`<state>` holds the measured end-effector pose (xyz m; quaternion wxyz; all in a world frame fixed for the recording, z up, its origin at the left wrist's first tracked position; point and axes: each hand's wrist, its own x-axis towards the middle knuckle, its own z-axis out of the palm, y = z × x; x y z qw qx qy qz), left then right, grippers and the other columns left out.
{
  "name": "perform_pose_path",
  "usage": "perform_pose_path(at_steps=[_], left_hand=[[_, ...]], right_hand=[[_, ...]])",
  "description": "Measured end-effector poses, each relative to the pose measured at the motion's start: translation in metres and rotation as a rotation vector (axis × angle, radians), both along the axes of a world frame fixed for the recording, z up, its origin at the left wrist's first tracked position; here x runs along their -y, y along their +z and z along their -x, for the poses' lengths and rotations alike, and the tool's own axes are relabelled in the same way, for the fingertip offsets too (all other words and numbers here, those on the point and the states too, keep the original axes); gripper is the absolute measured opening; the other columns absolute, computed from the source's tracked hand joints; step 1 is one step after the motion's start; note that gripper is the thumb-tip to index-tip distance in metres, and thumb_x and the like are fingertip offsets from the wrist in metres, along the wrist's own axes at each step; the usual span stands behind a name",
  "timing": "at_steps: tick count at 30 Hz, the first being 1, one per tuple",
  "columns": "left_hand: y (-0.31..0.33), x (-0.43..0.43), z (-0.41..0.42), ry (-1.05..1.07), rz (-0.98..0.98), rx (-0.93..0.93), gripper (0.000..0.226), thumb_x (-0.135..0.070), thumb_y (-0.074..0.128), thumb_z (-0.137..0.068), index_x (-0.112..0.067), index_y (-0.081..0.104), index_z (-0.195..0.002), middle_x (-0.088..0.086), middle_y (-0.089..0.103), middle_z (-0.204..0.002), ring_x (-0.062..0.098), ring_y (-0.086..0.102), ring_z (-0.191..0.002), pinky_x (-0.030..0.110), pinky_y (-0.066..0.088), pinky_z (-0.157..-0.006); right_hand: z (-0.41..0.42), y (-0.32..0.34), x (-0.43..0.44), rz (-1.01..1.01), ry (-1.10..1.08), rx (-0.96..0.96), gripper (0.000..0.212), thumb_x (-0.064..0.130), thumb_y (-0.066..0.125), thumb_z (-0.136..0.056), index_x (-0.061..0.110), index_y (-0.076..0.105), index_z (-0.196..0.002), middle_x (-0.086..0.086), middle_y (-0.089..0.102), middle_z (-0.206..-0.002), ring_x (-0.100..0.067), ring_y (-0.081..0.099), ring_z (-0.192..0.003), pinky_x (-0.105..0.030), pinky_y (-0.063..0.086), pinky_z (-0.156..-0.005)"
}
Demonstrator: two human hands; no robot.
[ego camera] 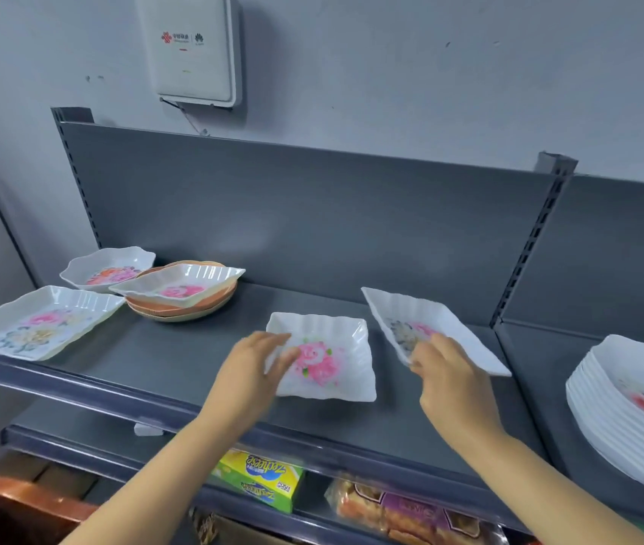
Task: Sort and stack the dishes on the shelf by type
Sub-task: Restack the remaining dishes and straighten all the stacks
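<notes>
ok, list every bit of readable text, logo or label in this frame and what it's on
"Zeeheese" or close to it, upside down and blurred: the yellow-green box on the lower shelf.
Two logos, one red and one dark, with text too small to read: the white wall unit.
Purple label, lettering too blurred to read: the bread bag.
No text on the flowered dishes.

Floral white dishes (324, 354) scattered across grey shelf (179, 356).

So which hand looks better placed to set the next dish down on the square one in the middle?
Probably the right hand: it already grips a tilted white dish lifted just beside the square dish. The left hand only rests open at that dish's left edge, holding nothing.
</notes>
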<state>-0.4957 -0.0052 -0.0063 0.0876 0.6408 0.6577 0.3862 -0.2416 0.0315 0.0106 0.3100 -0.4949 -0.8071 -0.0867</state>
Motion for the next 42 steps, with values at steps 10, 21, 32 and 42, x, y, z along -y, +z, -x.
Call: perform_pose_path(at_steps=[10, 21, 32, 42], left_hand=[[0.001, -0.001, 0.048, 0.153, 0.204, 0.214, 0.023, -0.032, 0.050, -0.095, -0.018, 0.068, -0.093, 0.003, 0.062, -0.077, 0.021, 0.054, -0.074, 0.034, 0.046, -0.073], [-0.011, -0.018, 0.048, 0.021, 0.405, 0.366, 0.050, -0.050, 0.048, -0.087, -0.006, 0.069, -0.079, 0.015, 0.073, -0.083, 0.034, 0.068, -0.086, 0.047, 0.055, -0.083], [-0.012, -0.027, 0.038, 0.017, 0.449, 0.365, 0.043, -0.041, 0.060, -0.084, 0.001, 0.069, -0.088, 0.022, 0.068, -0.085, 0.021, 0.060, -0.062, 0.042, 0.058, -0.068], [-0.017, -0.030, 0.037, 0.011, 0.414, 0.194, 0.024, -0.006, 0.047, -0.082, -0.007, 0.071, -0.080, 0.007, 0.067, -0.068, 0.018, 0.055, -0.051, 0.031, 0.055, -0.058]], right_hand=[[0.104, -0.011, 0.027, -0.072, 0.339, 0.178, 0.050, -0.008, 0.067, -0.018, 0.015, 0.050, -0.059, 0.000, 0.049, -0.060, -0.021, 0.047, -0.049, -0.021, 0.016, -0.047], [0.125, -0.018, 0.016, 0.273, 0.448, 0.128, 0.016, 0.021, 0.062, -0.088, 0.015, 0.073, -0.099, -0.004, 0.064, -0.092, -0.023, 0.058, -0.090, -0.028, 0.043, -0.067], [0.045, -0.015, -0.022, 0.817, -0.152, -0.555, 0.022, 0.033, 0.044, -0.095, 0.022, 0.054, -0.080, 0.003, 0.044, -0.083, -0.016, 0.048, -0.076, -0.028, 0.039, -0.070], [0.058, -0.031, -0.013, 0.948, -0.123, -0.590, 0.030, 0.011, 0.030, -0.092, 0.006, 0.059, -0.095, -0.004, 0.058, -0.089, -0.019, 0.044, -0.072, -0.030, 0.032, -0.060]])
